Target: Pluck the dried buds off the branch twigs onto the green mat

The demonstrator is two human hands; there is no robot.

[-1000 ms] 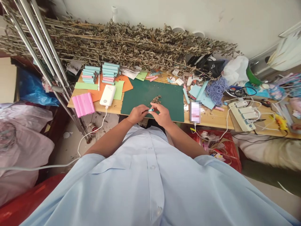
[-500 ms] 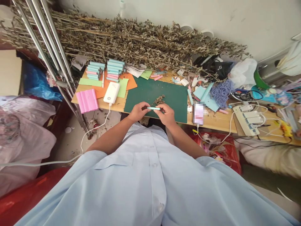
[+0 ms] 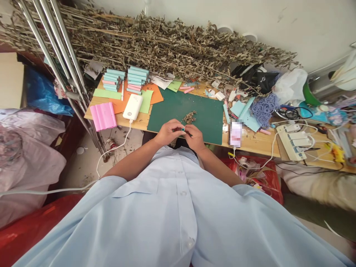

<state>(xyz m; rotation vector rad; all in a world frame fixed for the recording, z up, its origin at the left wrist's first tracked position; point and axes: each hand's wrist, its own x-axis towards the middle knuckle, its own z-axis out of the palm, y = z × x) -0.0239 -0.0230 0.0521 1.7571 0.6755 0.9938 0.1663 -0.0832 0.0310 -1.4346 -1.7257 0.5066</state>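
Between the fingertips of both hands is a small light-blue paper tube (image 3: 183, 129), its round open end facing up toward me. My left hand (image 3: 168, 132) pinches it from the left and my right hand (image 3: 194, 137) from the right. Both hands are over the front edge of a dark green mat (image 3: 172, 107). Just beyond them on the mat lies a small heap of crumbled dried leaves (image 3: 190, 117). Stacks of blue and pink tubes (image 3: 137, 77) rest at the back left of the table.
A white power bank (image 3: 132, 107) and pink sheet (image 3: 103, 116) lie left of the mat. To its right are a phone (image 3: 236, 134), purple yarn (image 3: 264, 108) and a power strip (image 3: 290, 141). Dried stalks (image 3: 167, 48) line the back; metal poles (image 3: 57, 55) stand left.
The tube has turned from lying sideways between my hands to pointing its open end at me. My hands have come closer together, and the view has shifted slightly.
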